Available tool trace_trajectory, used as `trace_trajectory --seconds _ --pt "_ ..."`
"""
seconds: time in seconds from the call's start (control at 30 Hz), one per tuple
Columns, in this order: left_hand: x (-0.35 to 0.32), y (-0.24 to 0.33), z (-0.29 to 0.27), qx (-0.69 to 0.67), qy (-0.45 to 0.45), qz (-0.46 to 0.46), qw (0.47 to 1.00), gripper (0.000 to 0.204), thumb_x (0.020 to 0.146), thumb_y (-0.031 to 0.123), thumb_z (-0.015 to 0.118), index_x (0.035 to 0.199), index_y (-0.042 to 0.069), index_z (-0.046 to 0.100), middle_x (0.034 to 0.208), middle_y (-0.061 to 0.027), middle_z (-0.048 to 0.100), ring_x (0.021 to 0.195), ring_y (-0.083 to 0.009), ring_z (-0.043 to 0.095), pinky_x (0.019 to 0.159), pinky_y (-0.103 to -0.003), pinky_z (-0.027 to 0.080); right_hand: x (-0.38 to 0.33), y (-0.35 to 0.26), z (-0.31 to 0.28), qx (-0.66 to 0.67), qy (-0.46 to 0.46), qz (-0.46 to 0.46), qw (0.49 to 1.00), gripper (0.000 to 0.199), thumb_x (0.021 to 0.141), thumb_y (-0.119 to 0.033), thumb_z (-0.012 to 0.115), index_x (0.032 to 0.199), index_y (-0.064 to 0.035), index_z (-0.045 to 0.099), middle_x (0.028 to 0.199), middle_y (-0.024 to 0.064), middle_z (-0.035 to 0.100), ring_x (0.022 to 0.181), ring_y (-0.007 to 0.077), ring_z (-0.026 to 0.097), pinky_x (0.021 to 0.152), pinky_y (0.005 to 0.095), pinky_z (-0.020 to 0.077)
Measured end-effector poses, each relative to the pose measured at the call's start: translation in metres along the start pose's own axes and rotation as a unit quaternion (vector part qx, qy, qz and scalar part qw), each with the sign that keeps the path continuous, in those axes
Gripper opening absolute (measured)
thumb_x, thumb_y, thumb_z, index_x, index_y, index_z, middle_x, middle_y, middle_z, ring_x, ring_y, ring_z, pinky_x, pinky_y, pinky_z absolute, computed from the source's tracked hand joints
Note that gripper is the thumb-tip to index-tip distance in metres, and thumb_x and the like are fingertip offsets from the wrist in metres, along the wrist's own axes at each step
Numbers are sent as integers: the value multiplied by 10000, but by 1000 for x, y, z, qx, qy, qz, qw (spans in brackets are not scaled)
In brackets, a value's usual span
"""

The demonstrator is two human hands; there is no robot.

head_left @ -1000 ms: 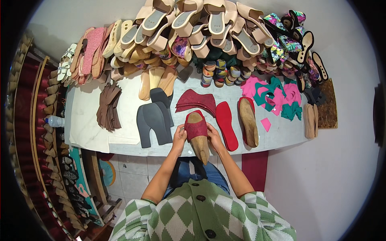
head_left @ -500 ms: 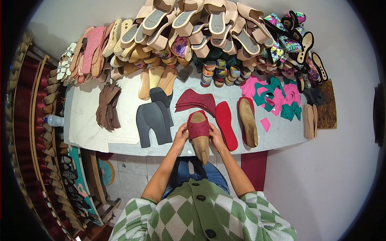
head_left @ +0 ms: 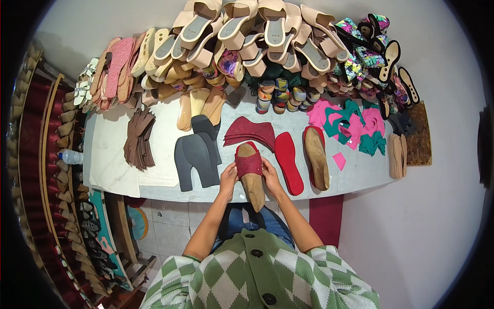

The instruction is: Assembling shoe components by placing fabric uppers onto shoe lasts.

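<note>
A wooden shoe last (head_left: 253,189) with its toe pointing away from me is held over the table's front edge. Across it lies a dark red upper (head_left: 249,166), and a bright red sole edge shows around the toe. My left hand (head_left: 229,178) grips the left side of the upper, and my right hand (head_left: 270,178) grips the right side, fingers curled under. Beyond them rests a stack of dark red upper pieces (head_left: 250,132). Right of my right hand lies a red insole (head_left: 289,164); farther right is a second wooden last (head_left: 317,158) on a red sole.
Dark grey heeled soles (head_left: 196,159) and brown cut pieces (head_left: 139,139) lie to the left. Pink and green scraps (head_left: 350,126) are at the right. Piled beige heeled sandals (head_left: 275,31) line the back. A rack of lasts (head_left: 64,139) stands at far left.
The last has shifted slightly left and tilts a little, its heel end swinging right. Both hands stay on the upper's sides, the right one moving slightly left.
</note>
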State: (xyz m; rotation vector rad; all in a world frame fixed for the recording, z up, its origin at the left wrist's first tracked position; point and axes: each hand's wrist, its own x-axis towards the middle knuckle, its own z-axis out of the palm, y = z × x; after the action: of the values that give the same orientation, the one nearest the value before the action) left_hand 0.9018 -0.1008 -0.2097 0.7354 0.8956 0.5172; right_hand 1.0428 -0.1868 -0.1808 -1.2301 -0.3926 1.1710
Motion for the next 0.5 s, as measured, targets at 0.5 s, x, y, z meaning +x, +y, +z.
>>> trace_trajectory --seconds 0.5 --pt "3 3 32 21 -8 29 999 420 893 296 521 1191 18 419 1078 -72 554 955 -133 545 780 -255 443 1 0 -5 53 30 8 998 424 872 12 348 1295 -17 363 1219 105 476 1110 172 462 950 274 354"
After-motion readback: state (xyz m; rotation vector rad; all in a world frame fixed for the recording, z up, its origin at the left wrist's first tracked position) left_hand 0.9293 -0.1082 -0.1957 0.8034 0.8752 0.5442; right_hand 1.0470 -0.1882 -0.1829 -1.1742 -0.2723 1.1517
